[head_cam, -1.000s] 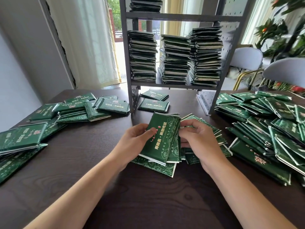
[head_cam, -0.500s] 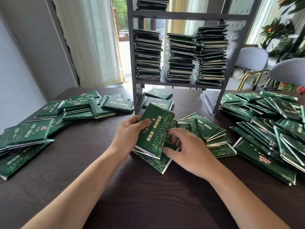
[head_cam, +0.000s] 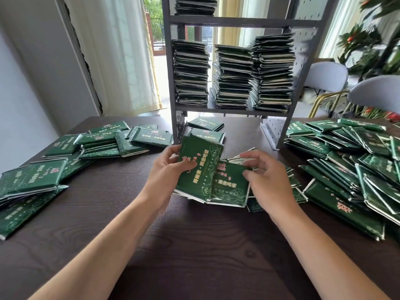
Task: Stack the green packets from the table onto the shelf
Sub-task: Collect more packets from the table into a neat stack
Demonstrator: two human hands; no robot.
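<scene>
Fingers [head_cam: 173,151] of the left hand [head_cam: 166,176] are gripping a bundle of packets [head_cam: 200,167] at frame centre; the right hand [head_cam: 267,180] is now pinching another packet [head_cam: 230,184] alongside, lifted off the bench [head_cam: 194,256]. Three stacks [head_cam: 232,76] are filling the shelf [head_cam: 238,111] above.

Green packets [head_cam: 200,167] with gold script lie in loose heaps on the table in front of the grey shelf [head_cam: 229,110] — three tall stacks already on it.

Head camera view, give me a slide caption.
Left hand grips gathered green packets; right hand adds another packet.
</scene>
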